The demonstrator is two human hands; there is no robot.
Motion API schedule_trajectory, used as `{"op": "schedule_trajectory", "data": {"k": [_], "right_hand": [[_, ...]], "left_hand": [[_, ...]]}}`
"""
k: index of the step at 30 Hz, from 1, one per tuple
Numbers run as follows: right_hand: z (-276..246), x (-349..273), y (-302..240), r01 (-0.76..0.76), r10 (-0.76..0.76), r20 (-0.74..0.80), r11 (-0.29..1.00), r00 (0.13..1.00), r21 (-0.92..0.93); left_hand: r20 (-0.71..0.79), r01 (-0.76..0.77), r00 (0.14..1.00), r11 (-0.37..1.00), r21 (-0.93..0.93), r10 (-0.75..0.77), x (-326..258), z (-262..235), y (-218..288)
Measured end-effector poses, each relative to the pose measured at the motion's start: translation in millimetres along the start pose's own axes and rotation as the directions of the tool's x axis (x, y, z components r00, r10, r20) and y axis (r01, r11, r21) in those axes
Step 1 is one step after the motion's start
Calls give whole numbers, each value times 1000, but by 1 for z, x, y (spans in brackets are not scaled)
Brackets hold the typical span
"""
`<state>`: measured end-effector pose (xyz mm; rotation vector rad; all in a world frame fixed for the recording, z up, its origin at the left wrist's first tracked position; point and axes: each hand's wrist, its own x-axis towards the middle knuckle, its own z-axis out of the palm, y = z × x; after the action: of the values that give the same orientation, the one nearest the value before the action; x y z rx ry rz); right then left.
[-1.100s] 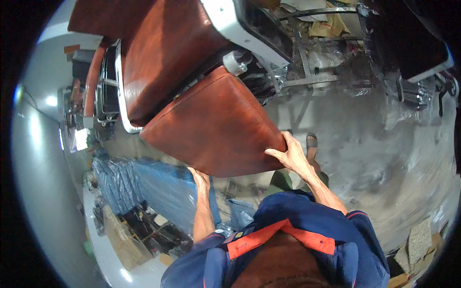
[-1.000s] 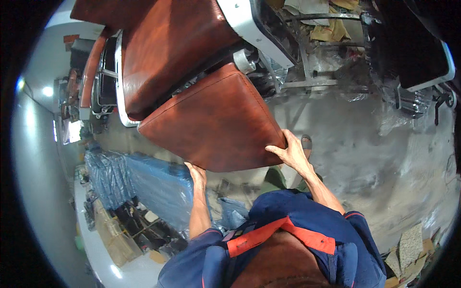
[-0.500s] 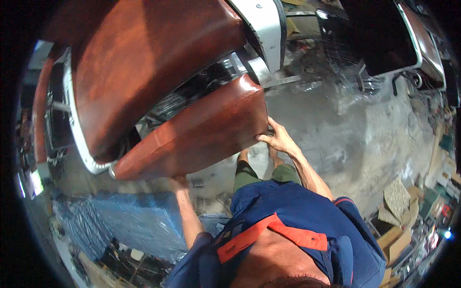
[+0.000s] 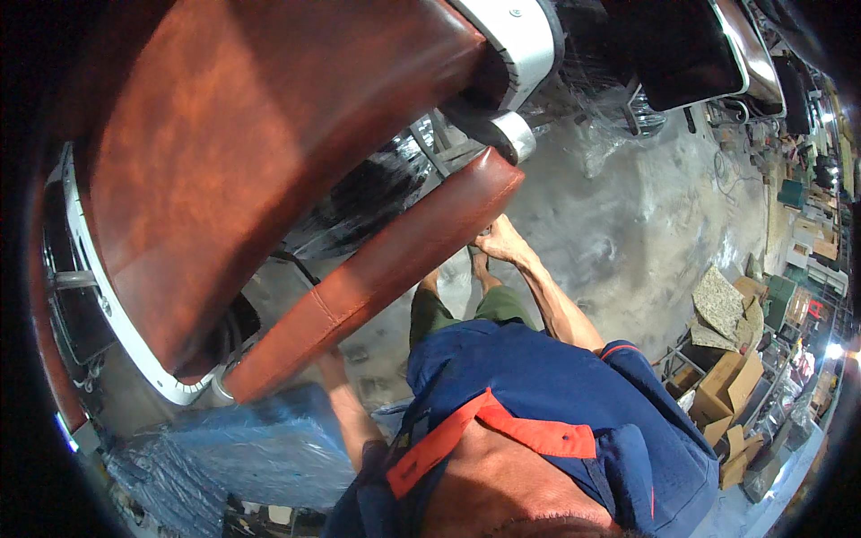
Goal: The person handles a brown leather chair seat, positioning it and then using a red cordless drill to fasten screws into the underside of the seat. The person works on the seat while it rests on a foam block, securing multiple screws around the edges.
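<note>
A long brown leather padded leg rest [image 4: 359, 282] stands tilted along the front of a big chair, its narrow stitched edge facing up. My right hand [image 4: 502, 240] grips it near its right end, thumb and fingers closed at the lower side. Under its left half my left hand [image 4: 332, 366] reaches behind the padding, so its fingers are hidden. The broad brown leather seat [image 4: 242, 170] lies just beyond, with a white metal side frame [image 4: 112, 300] on its left. A silver round metal end piece [image 4: 511, 136] sits by the leg rest's right end.
Blue plastic-wrapped padding [image 4: 260, 439] lies on the floor at the lower left. Another dark chair with a metal rim [image 4: 744, 54] stands at the far right. Opened cardboard boxes [image 4: 726, 390] and clutter line the right side. Grey concrete floor [image 4: 619, 233] spreads between them.
The leg rest has turned from showing its broad face to showing its narrow edge. My right hand has moved slightly left and up with it. The view has shifted closer to the chair.
</note>
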<state>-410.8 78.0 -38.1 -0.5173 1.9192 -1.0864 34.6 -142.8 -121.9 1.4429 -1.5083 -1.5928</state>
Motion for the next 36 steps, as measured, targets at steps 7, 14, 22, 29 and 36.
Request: {"op": "schedule_trajectory", "data": {"k": [7,14,22,29,36], "right_hand": [[1,1,-20,-90,90,0,996,996,-29],[-19,-53,-28,-176,175,-37,984,984,-23],[-50,-159,-35,-336,331,-167,942,929,-5],[-61,-188,-22,-376,375,-244,925,895,42],[-73,-123,7,-327,324,-223,945,919,28]], "left_hand": [[-107,68,989,958,-280,-101,-18,-10,8],[-174,65,977,948,-310,-124,-28,-17,16],[-200,53,972,939,-341,-127,-18,-19,21],[-213,21,972,939,-344,-100,-3,-14,35],[-276,-11,958,951,-310,-79,-3,-8,56]]}}
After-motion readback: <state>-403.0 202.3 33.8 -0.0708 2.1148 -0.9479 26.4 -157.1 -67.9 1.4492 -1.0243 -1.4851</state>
